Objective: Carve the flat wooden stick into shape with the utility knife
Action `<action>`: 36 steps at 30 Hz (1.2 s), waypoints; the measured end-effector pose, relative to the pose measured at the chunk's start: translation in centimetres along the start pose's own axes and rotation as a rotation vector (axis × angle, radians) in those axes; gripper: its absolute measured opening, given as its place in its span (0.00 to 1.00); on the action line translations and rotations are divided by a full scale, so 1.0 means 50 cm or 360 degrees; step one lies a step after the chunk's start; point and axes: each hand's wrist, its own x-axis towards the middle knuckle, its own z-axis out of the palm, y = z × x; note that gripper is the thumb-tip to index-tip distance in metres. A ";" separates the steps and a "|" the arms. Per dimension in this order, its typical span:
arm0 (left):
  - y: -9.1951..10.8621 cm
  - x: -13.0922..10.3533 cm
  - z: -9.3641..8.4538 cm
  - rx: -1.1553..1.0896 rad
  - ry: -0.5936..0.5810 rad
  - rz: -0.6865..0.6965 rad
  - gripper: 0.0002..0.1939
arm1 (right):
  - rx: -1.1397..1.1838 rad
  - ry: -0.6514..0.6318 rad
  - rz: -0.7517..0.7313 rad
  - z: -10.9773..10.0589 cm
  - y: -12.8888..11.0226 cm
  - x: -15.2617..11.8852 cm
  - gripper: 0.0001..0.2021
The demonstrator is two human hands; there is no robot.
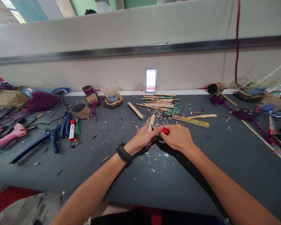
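Observation:
Over the middle of the dark table (121, 175), my left hand (144, 137) is closed round a pale wooden stick (151, 120) whose pointed end sticks up and away from me. My right hand (178, 136) grips a red-handled knife (165, 130). The blade is mostly hidden beside my left thumb and lies against or close to the stick. Wood shavings (148, 157) are scattered beneath and around both hands. Past them lies a pile of carved sticks (160, 104), with a squared wooden strip (135, 110) to its left and a painted strip (190, 121) to its right.
To the left are a blue clamp-like tool (53, 137), a red and white marker (71, 130), a pink glue gun (12, 135) and purple fibre (43, 101). A lit phone (151, 80) leans on the wall. Purple spools and a cup (253, 89) stand at the right.

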 end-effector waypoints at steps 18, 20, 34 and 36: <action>-0.009 0.004 0.004 0.0197 0.0120 0.0094 0.24 | 0.0274 -0.0118 -0.0226 0.003 0.031 0.009 0.25; -0.012 0.005 0.004 0.0232 0.0134 0.0122 0.24 | 0.0328 -0.0155 -0.0285 0.006 0.037 0.012 0.25; -0.005 0.007 -0.014 0.0250 -0.0014 0.0065 0.30 | -0.0069 -0.0072 0.0060 0.015 -0.012 -0.005 0.30; -0.003 0.003 -0.011 0.0229 -0.0019 0.0012 0.29 | -0.0107 -0.0037 0.0089 0.020 -0.016 -0.005 0.30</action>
